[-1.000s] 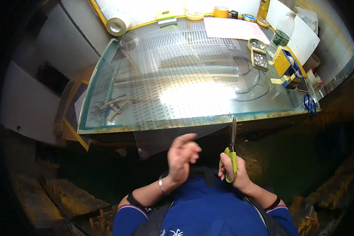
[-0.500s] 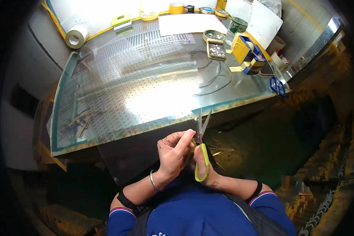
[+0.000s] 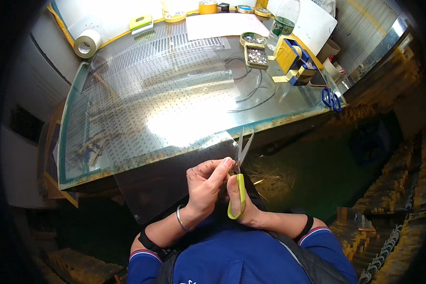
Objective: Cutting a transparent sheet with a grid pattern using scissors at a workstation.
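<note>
My right hand (image 3: 245,202) grips scissors with yellow-green handles (image 3: 242,191). The blades (image 3: 244,150) point up toward the glass table's front edge and stand apart in a narrow V. Close beside them, the thumb and fingers of my left hand (image 3: 204,187) pinch the edge of a clear plastic film (image 3: 142,189) patterned with small dark marks. Some marks show over my left fingers. This film hangs over the table's front edge, and its upper part lies on the glass. Whether the blades touch the film cannot be made out.
On the glass table (image 3: 288,108) are a blue tape dispenser (image 3: 296,61), a dish of small metallic bits (image 3: 257,56), a bottle (image 3: 285,21), blue-handled scissors (image 3: 331,99), a white paper sheet (image 3: 222,26) and a white tape roll (image 3: 87,43). Bright glare covers the table's middle.
My right hand and the scissors have shifted slightly left, closer to my left hand, and the blade gap looks a little narrower. The whole view has drifted slightly.
</note>
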`<state>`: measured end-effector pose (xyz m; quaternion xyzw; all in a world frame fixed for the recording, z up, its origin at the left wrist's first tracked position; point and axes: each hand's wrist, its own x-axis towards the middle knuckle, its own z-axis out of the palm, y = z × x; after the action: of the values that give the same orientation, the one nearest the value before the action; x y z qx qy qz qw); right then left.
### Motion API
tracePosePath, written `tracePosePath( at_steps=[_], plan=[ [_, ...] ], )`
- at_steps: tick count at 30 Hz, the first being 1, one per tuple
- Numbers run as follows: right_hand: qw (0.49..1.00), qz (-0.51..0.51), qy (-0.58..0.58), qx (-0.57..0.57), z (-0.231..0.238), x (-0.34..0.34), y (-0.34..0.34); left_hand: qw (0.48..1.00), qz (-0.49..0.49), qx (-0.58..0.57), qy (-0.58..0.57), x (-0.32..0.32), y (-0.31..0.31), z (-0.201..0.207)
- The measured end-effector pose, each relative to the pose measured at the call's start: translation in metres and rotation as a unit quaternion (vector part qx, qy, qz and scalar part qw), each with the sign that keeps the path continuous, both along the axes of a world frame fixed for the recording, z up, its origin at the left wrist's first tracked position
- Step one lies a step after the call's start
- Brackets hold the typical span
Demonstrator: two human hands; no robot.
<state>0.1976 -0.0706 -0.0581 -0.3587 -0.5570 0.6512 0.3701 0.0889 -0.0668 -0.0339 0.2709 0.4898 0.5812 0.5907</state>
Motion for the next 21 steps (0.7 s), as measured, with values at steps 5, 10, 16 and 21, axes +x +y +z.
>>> tracePosePath(
  at_steps=[5, 10, 16, 21],
  plan=[
    [0.992, 0.034, 0.091, -0.079, -0.005, 0.005, -0.007, 1.000, -0.019, -0.019, -0.012, -0.005, -0.004, 0.007],
    [0.974, 0.089, 0.136, -0.158, -0.006, 0.023, -0.015, 0.999, -0.040, 0.026, -0.007, -0.015, -0.009, -0.001],
    [0.972, 0.101, 0.076, -0.200, 0.000, 0.038, -0.016, 0.998, -0.051, 0.016, 0.031, -0.021, -0.015, 0.000],
    [0.980, 0.016, 0.132, -0.146, -0.014, 0.047, 0.000, 0.994, -0.015, 0.010, 0.108, -0.047, -0.028, 0.000]
  ],
)
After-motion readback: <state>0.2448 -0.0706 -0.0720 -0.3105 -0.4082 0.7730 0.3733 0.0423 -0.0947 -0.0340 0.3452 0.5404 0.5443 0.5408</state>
